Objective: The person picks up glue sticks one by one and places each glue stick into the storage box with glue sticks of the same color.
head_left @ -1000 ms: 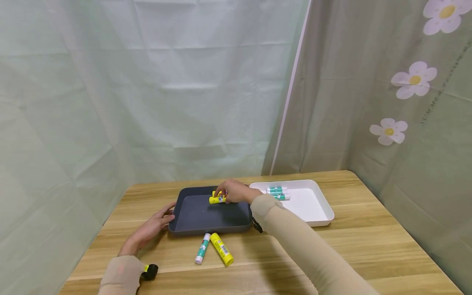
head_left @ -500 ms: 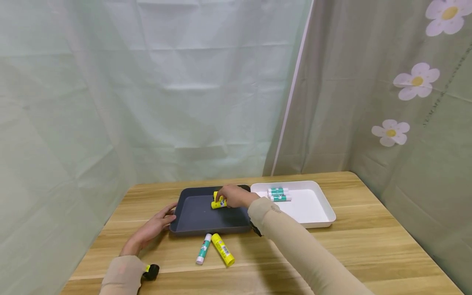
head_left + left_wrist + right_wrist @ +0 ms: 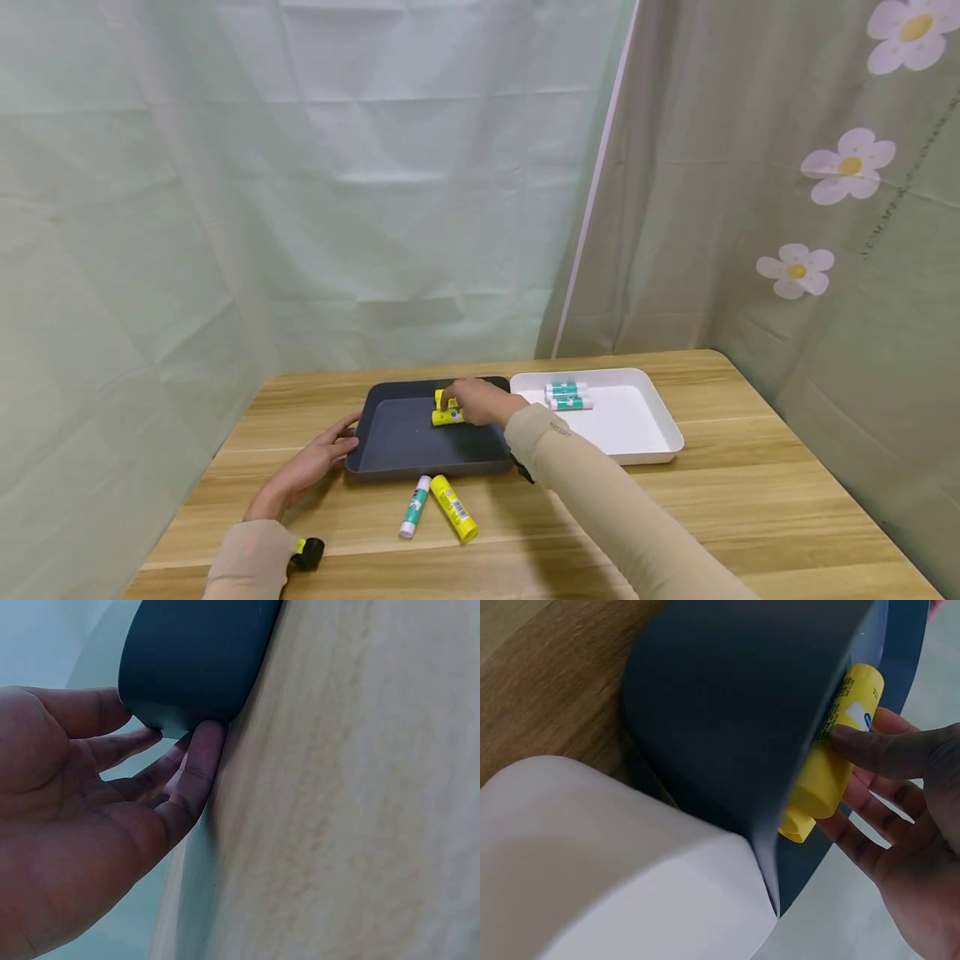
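Note:
My right hand [image 3: 480,402] reaches into the dark grey tray [image 3: 397,442] and pinches a yellow glue stick [image 3: 447,417] between thumb and fingers. In the right wrist view the thumb lies on this glue stick [image 3: 845,742], and a second yellow glue stick [image 3: 798,825] shows partly behind it. That second stick [image 3: 439,397] lies at the far side, half covered by the hand. At the tray's left end, my left hand [image 3: 311,460] touches the outer wall. Its fingers [image 3: 199,761] rest against the tray corner in the left wrist view.
A white tray [image 3: 626,421] adjoins the grey one on the right and holds several white-and-green glue sticks [image 3: 572,403]. On the wooden table [image 3: 720,508] in front lie a white-and-green glue stick [image 3: 415,507] and a yellow one [image 3: 453,510]. A curtain [image 3: 405,208] hangs behind.
My right hand has brought the yellow glue stick slightly down and nearer to me, beside the second yellow one. The left hand has stayed at the tray's end.

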Motion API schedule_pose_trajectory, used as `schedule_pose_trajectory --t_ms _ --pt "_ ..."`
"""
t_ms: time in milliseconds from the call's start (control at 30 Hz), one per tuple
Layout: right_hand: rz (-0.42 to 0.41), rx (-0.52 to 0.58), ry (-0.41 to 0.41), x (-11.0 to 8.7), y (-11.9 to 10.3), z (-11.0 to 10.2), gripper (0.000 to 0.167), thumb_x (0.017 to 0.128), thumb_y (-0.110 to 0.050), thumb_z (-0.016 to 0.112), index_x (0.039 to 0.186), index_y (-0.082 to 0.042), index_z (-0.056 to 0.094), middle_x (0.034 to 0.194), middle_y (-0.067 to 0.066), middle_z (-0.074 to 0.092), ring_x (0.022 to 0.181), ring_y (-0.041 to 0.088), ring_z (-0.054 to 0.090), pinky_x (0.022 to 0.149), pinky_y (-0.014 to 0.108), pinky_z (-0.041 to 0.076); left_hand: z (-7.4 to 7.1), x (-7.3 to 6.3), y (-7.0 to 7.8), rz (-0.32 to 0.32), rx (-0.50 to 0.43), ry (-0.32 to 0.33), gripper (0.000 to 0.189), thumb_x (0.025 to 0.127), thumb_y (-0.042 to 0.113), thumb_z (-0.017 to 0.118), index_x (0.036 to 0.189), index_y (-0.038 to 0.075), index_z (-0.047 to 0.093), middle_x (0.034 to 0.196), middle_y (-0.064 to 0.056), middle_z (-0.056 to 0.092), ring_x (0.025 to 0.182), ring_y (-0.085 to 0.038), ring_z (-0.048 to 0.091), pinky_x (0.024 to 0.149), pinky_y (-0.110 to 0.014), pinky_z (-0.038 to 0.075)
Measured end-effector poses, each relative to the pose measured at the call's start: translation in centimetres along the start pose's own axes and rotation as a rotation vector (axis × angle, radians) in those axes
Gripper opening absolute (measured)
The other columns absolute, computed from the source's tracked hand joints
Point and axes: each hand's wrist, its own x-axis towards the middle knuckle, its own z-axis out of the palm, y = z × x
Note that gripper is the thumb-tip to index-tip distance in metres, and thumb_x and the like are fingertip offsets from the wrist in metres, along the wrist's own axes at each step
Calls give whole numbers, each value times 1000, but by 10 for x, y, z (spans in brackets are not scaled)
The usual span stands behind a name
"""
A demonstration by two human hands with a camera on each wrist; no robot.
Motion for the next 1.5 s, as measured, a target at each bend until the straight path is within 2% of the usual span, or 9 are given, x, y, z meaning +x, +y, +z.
schedule_pose_trajectory --t_ms 200,333,533,700,800,967,1167,1300,1500 --pt "-19 10 39 -6 3 -2 49 97 13 59 130 -19 73 133 2 62 118 18 62 101 30 53 1 1 1 -3 -6 -3 63 114 19 42 167 4 11 165 -33 11 151 -51 18 119 -64 28" --pt "-34 32 49 -8 6 -11 44 99 9 59 132 -17 71 130 4 63 116 19 62 99 31 53 1 2 2 3 -6 -3 63 113 17 43 166 2 11 162 -35 13 149 -53 21 118 -65 28" --pt "-54 177 40 -12 9 -32 39 100 5 62 135 -10 70 132 8 67 113 24 62 95 33 53 0 6 2 14 -6 1 63 113 16 44 165 1 13 161 -35 15 148 -52 22 118 -65 29" --pt "-64 225 41 -13 10 -41 33 100 -1 66 132 -9 71 107 5 68 91 17 56 81 30 50 0 6 1 21 -10 -8 64 112 16 45 165 0 12 161 -36 15 149 -52 21 118 -65 29" --pt "-76 241 34 -16 10 -43 32 101 -3 67 132 -8 71 99 2 67 85 15 56 76 29 49 0 7 0 25 -10 -20 65 113 16 44 166 0 10 161 -36 14 148 -53 22 118 -65 29" --pt "-108 277 23 -22 8 -44 32 102 -3 65 134 -5 70 114 7 72 82 14 58 75 28 50 -1 5 1 25 0 -26 66 113 16 43 166 -1 8 161 -37 13 148 -55 22 118 -65 29" --pt "-130 294 30 -31 2 -44 33 104 -5 62 137 -4 67 130 11 69 88 13 60 77 26 52 -2 3 2 20 10 -17 65 113 17 43 166 0 7 162 -38 11 149 -54 21 118 -65 29" --pt "-129 284 29 -40 -1 -44 34 104 -7 63 137 -5 67 131 12 68 92 12 60 78 26 52 -1 2 1 16 10 -15 65 113 17 43 166 0 9 162 -37 11 149 -53 22 118 -64 29" --pt "-132 277 40 -49 -3 -48 33 104 -9 64 137 -6 67 122 11 68 93 15 58 81 27 52 -1 0 0 5 0 -7 64 114 18 42 167 2 9 164 -36 9 151 -52 19 119 -63 27"
